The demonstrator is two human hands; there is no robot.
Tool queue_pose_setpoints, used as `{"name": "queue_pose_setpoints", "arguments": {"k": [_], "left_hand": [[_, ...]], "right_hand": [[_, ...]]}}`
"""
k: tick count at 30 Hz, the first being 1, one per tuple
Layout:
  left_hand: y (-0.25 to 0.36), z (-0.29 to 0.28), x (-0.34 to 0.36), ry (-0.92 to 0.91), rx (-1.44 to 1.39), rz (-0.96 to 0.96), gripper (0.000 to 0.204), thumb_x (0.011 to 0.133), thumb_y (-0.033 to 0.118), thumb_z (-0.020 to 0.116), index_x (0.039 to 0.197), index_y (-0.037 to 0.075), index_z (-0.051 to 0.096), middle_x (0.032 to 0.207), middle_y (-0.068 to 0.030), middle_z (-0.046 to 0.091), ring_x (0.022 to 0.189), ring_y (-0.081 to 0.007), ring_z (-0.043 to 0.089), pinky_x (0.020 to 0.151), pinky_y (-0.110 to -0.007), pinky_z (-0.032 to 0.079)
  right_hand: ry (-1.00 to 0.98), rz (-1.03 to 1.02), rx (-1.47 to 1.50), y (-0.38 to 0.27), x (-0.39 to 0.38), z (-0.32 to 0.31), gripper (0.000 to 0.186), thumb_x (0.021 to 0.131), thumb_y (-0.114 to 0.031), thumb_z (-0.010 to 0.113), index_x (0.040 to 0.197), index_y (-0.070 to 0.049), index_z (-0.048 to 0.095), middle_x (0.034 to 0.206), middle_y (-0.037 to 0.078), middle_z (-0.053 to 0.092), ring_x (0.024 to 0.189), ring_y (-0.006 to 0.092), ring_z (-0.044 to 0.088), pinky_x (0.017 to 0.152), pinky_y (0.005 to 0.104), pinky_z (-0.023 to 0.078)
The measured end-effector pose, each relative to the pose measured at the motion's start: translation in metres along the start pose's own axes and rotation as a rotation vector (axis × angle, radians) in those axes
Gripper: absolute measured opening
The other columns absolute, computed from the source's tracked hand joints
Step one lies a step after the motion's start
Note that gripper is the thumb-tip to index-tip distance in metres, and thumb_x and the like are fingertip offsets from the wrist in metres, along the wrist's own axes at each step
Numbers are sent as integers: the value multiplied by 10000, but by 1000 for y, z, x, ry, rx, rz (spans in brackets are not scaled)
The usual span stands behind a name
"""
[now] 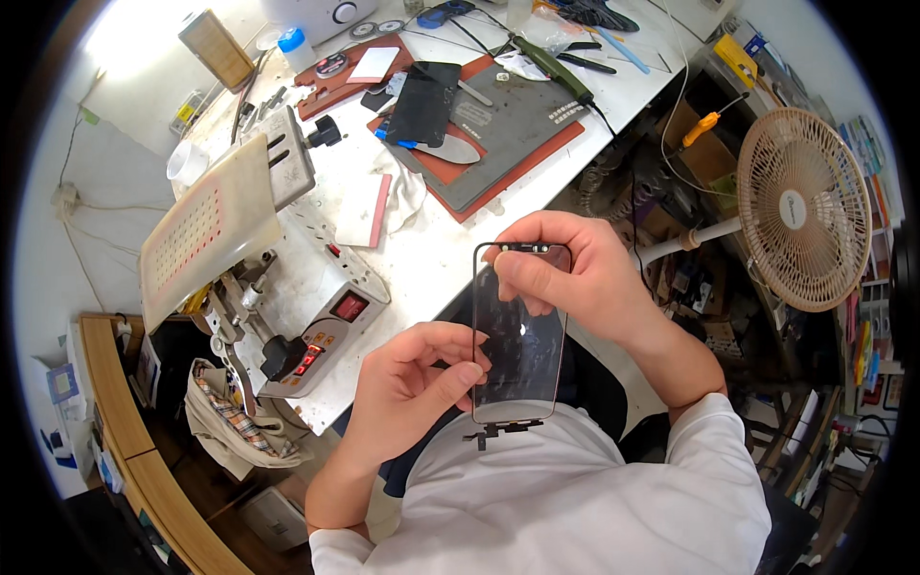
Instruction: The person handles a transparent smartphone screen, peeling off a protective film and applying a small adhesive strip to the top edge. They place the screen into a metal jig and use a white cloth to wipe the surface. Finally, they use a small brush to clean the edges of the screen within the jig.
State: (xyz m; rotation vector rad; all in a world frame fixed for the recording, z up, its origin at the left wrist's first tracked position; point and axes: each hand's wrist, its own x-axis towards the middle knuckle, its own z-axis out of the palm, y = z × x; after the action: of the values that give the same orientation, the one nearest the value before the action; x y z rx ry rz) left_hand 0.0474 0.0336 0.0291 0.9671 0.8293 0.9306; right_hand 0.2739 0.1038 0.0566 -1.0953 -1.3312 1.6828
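Dimly, red readout near handheld glass

Beyond the white shirt, the right grip is pinched together; nearer the shirt, the left grip is half curled. Both bare forearms angle inward from the shirt's sleeves.

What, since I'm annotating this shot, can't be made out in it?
Head view: the patch of the framed glass panel under the thumb of the right hand, covered by that thumb.
Head view: whatever lies directly under the dark screen, hidden by it.
Head view: what the red display shows; too small.
Head view: the rest of the white appliance, cut off by the upper edge.
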Motion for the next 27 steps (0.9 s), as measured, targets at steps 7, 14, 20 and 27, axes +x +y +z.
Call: {"name": "queue_pose_setpoints", "arguments": {"k": [7,14,20,27], "left_hand": [[-1,-5,-1,16,11,6,155,996,2,673,1138,-60,659,992,-108,719,871,-146,724,677,-261,626],[8,1,1,97,2,-20,120,1018,38,649,1097,-52,657,928,-90,711,800,-142,713,668,-256,623],[7,-6,0,110,171,101,110,1047,65,599,1019,-27,652,839,-42,675,682,-82,626,565,-199,510],[-9,-9,-5,109,67,117,61,1037,45,612,1043,-16,619,851,-46,681,698,-92,645,595,-219,527]], "right_hand": [[-58,-22,50,-2,-5,1,364,969,-108,716,1304,-1,621,961,62,753,790,63,651,610,208,487],[-119,51,26,-7,-7,1,391,953,-52,710,1327,1,606,1002,89,759,784,80,654,645,217,505],[-232,31,99,1,-12,5,404,952,2,709,1336,19,583,982,93,762,929,102,693,794,241,550],[-256,91,-33,-6,-17,5,363,943,-10,737,1276,10,595,1011,103,774,909,93,701,781,233,553]]}}
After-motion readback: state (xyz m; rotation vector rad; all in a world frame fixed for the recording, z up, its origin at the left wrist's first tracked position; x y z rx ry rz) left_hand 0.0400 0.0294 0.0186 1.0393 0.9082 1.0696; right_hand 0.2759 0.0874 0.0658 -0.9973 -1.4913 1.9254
